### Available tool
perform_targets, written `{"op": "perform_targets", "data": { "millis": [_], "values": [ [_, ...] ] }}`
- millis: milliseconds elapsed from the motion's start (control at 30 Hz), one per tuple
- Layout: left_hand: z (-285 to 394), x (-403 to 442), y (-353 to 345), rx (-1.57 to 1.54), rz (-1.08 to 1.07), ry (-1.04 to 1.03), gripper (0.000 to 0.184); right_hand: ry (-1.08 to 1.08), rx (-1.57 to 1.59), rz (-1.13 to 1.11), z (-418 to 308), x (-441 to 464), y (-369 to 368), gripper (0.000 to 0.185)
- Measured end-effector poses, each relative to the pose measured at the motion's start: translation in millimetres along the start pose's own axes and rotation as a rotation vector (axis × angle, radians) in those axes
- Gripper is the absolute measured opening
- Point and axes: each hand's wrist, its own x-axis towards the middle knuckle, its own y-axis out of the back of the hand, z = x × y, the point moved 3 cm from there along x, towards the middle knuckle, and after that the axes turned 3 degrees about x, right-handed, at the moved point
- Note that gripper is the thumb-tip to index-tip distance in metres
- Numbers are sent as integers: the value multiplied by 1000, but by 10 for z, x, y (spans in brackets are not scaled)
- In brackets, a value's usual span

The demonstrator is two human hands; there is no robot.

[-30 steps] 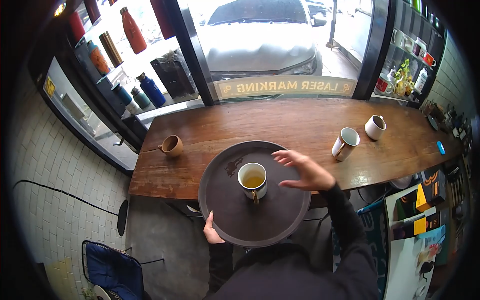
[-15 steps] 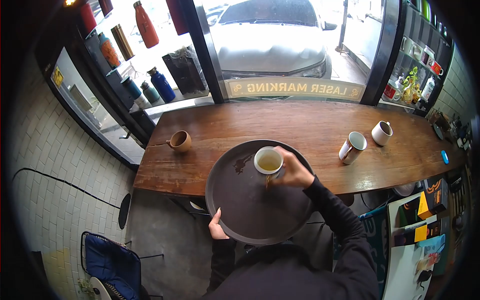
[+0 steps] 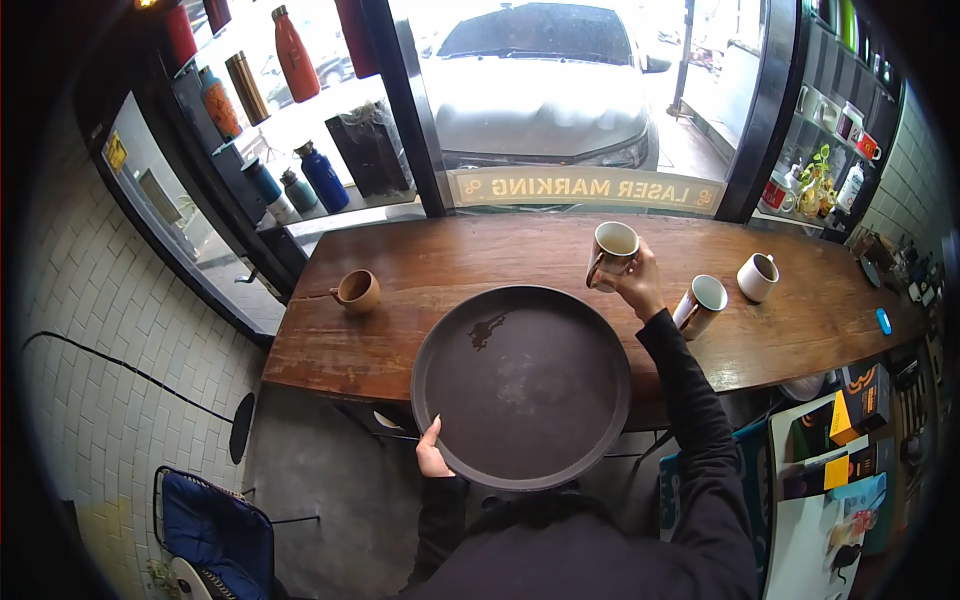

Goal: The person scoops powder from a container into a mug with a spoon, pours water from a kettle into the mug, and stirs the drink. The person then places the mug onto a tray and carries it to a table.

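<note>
My left hand (image 3: 432, 452) grips the left rim of a round dark serving tray (image 3: 520, 440), thumb on top and fingers hidden below. A wet patch (image 3: 487, 331) marks the tray's upper left. Over the wooden table, past the tray's far right edge, my right hand (image 3: 636, 284) is closed around a mug (image 3: 614, 248) with a pale inside and brown on its side. Whether the mug touches the table I cannot tell. Just right of that hand stands a tall white-and-brown mug (image 3: 700, 306). Farther right is a white mug (image 3: 758, 277) with a dark inside.
The wooden table (image 3: 450, 260) runs along the window. A brown cup (image 3: 358, 291) stands at its left, and a small blue object (image 3: 883, 321) lies at its right end. Boxes (image 3: 860, 405) sit on a white surface at right. A blue chair (image 3: 215, 530) is at lower left.
My right hand has carried the mug from above the tray forward and right, over the table. The tray and my left hand have stayed nearly in place.
</note>
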Motion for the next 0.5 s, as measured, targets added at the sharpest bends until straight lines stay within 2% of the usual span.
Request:
{"op": "perform_targets", "data": {
  "millis": [200,367,500],
  "values": [
    [25,-9,-56,-19,-16,29,33,0,-2,13,292,-8,-138,63],
    [-27,64,35,-16,-17,21,34,-109,-55,-17,371,-34,-208,66],
    [26,-19,-57,4,-42,11,34,-77,-27,-1,467,-42,-176,71]
  ]
}}
